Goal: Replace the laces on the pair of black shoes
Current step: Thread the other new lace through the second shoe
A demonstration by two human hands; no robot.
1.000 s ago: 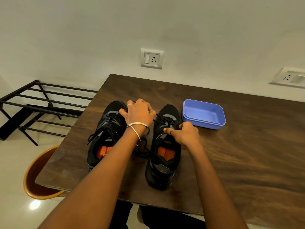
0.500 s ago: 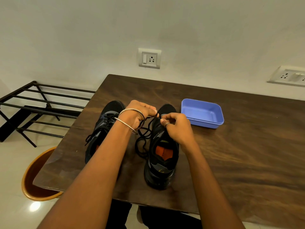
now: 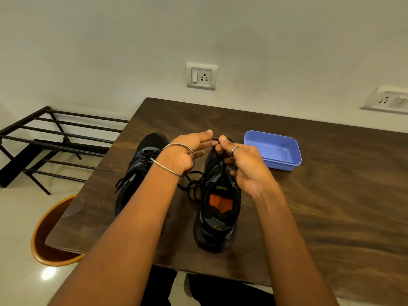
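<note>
Two black shoes stand side by side on the dark wooden table [image 3: 331, 206], toes away from me. My left forearm covers part of the left shoe [image 3: 141, 160], which is laced. The right shoe [image 3: 217, 219] shows an orange insole. Its black lace [image 3: 221, 164] rises from the eyelets to my hands, and a loose tangle of it lies between the shoes. Above the right shoe's toe, my left hand [image 3: 187, 151] pinches the lace between thumb and fingertips. My right hand [image 3: 245, 166] pinches the same lace between thumb and forefinger, close beside the left.
An empty blue plastic tray [image 3: 284, 163] sits on the table just right of the shoes. A black metal rack [image 3: 55, 138] stands on the floor to the left. An orange round seat [image 3: 42, 244] is below the table's left corner. Wall sockets are behind.
Both hands have risen from the right shoe's tongue and drawn the lace up above its toe. The left hand's fingers have straightened out.
</note>
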